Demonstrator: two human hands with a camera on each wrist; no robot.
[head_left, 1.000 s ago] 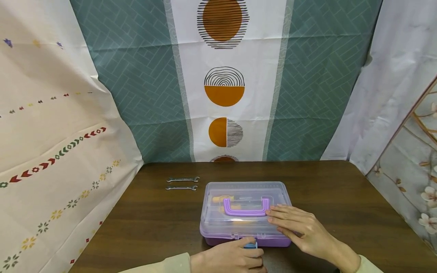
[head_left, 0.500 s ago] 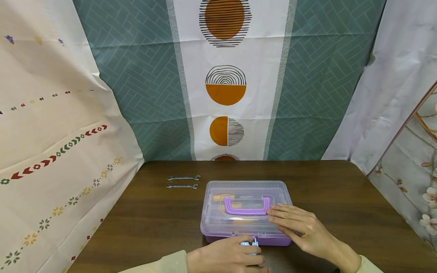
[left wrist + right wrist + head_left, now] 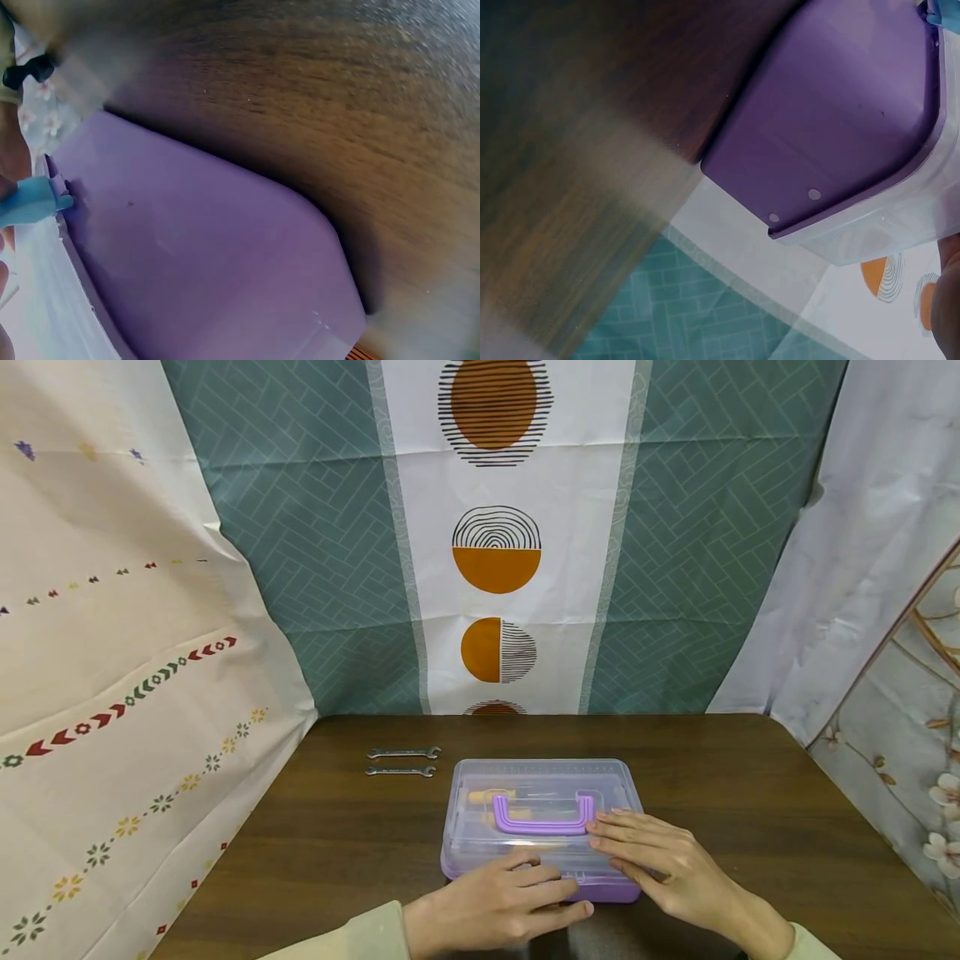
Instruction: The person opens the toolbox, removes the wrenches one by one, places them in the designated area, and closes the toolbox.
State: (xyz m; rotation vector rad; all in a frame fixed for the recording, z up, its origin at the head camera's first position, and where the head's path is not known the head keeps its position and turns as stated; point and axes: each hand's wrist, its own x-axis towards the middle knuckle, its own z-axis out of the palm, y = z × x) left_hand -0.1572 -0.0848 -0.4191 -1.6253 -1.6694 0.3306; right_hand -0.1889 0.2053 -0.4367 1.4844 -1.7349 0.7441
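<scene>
A plastic box with a purple base (image 3: 606,889), a clear lid (image 3: 540,777) and a purple handle (image 3: 543,828) sits closed on the table. My left hand (image 3: 502,897) is at the box's front edge with its fingers loosely bent. In the left wrist view, a fingertip touches the light blue latch (image 3: 30,201) at the rim. The hand hides this latch in the head view. My right hand (image 3: 671,864) rests on the right part of the lid, fingers extended beside the handle. Yellow-handled items (image 3: 491,796) show blurrily through the lid.
Two metal open-end wrenches, the upper wrench (image 3: 405,752) and the lower wrench (image 3: 401,771), lie left of the box on the dark wooden table (image 3: 337,843). A patterned cloth (image 3: 495,610) hangs behind the table.
The left hand has moved slightly up and over the box's front edge, covering the blue latch that stuck out before. The right hand has stayed on the lid.
</scene>
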